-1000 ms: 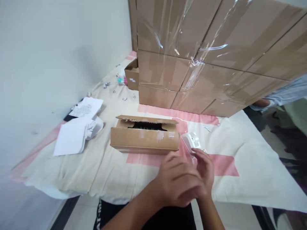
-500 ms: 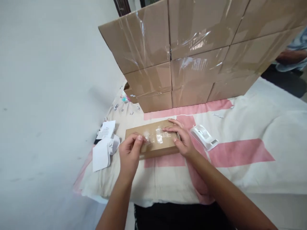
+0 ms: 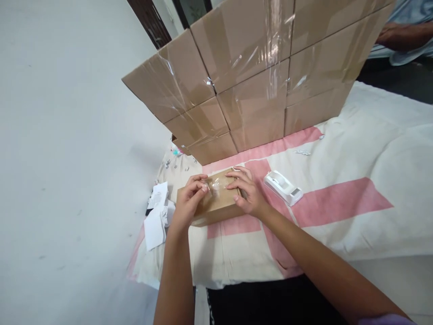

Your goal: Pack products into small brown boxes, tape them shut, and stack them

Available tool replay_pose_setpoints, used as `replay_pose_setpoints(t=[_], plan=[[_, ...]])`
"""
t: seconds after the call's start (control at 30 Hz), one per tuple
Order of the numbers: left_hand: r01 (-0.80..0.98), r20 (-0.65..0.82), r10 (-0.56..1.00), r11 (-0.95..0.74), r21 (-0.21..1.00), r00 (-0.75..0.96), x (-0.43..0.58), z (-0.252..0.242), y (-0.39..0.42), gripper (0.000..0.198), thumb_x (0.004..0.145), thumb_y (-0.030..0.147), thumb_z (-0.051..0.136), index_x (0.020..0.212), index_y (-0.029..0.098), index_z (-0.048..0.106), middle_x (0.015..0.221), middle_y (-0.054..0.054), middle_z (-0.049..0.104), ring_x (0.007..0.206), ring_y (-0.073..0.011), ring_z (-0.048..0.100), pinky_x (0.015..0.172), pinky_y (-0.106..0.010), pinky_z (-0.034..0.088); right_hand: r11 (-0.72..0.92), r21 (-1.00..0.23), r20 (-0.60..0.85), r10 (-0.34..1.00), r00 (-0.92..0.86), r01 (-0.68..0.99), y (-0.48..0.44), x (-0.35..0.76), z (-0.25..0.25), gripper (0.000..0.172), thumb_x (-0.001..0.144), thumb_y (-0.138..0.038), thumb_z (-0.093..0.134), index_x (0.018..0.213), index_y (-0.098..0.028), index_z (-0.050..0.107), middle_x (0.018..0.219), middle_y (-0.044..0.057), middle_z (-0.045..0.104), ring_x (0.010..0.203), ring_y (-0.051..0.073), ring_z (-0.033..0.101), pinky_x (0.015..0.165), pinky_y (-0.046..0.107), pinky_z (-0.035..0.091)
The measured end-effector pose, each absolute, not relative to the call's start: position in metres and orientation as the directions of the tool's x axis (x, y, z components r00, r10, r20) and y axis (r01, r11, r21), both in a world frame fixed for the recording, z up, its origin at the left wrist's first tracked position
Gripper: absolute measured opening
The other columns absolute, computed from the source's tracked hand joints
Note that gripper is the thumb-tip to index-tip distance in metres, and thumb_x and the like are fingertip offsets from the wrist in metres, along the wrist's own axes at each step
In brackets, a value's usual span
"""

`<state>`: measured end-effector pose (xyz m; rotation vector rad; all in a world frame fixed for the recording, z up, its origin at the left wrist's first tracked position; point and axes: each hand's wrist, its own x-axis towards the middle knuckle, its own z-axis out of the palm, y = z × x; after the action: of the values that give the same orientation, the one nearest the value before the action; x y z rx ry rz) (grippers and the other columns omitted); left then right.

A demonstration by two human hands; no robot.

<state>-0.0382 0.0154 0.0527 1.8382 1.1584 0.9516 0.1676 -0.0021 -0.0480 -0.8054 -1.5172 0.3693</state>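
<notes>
A small closed cardboard box (image 3: 219,205) lies in front of me on the bedspread. Clear tape (image 3: 215,186), wrinkled and shiny, runs across its top. My left hand (image 3: 191,198) is at the box's left part, thumb and forefinger pinched on the end of the tape. Over the right end spreads my right hand (image 3: 248,194), its fingertips and thumb apart and resting on the lid, steadying the box. Just right of that hand sits a white tape dispenser (image 3: 283,187) with a roll in it.
Behind the box stands a tall wall of taped cardboard boxes (image 3: 253,90). Torn white paper (image 3: 156,225) lies at the left, by the white wall (image 3: 67,158). Paper scraps (image 3: 302,152) dot the bedspread (image 3: 338,176). Another person's arm (image 3: 402,37) shows at the upper right.
My view has tilted and shifted. My left hand has moved inward along the box top, still pinching the tape. The right hand stays over the right end.
</notes>
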Motion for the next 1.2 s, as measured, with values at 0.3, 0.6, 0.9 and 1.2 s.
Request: replay_pose_setpoints(t=[0.3,0.6,0.9,1.2], plan=[[0.458,0.213,0.931,-0.335,0.823,0.297,-0.047,0.053,0.016,0.033,0.095,0.046,0.053,0.073,0.022,0.053,0.120,-0.010,0.064,0.126,-0.0282,0.056,0.106,-0.045,0.046,0.703,-0.675,0.730,0.681,0.065,0.224,0.000,0.167,-0.049,0.023,0.087,-0.044,0.058,0.091,-0.025,0.069,0.126,0.009,0.067,0.130,0.034,0.046,0.112,0.060,0.036],[0.622,0.186,0.919,-0.375,0.687,0.348,-0.068,0.058,0.011,0.030,0.097,0.044,0.048,0.079,0.024,0.061,0.151,-0.006,0.048,0.147,-0.0292,0.036,0.122,-0.050,0.027,0.705,-0.658,0.743,0.666,0.072,0.265,-0.001,0.167,-0.050,0.021,0.087,-0.042,0.058,0.090,-0.025,0.070,0.125,0.008,0.067,0.131,0.035,0.044,0.109,0.060,0.038],[0.747,0.166,0.888,-0.452,0.487,0.429,-0.055,0.055,0.009,0.018,0.093,0.042,0.059,0.089,0.025,0.063,0.153,-0.008,0.043,0.149,-0.0316,0.029,0.122,-0.056,0.023,0.723,-0.640,0.759,0.648,0.066,0.262,0.001,0.167,-0.053,0.021,0.088,-0.042,0.059,0.094,-0.025,0.070,0.126,0.008,0.067,0.131,0.035,0.045,0.109,0.059,0.039],[0.801,0.146,0.921,-0.386,0.457,0.361,-0.055,0.049,0.011,0.068,0.089,0.046,0.066,0.150,0.035,0.039,0.170,-0.009,0.018,0.157,-0.0332,0.014,0.124,-0.060,0.013,0.720,-0.649,0.752,0.657,0.060,0.248,0.001,0.167,-0.052,0.019,0.088,-0.040,0.060,0.093,-0.025,0.070,0.129,0.007,0.067,0.130,0.034,0.044,0.110,0.060,0.038]])
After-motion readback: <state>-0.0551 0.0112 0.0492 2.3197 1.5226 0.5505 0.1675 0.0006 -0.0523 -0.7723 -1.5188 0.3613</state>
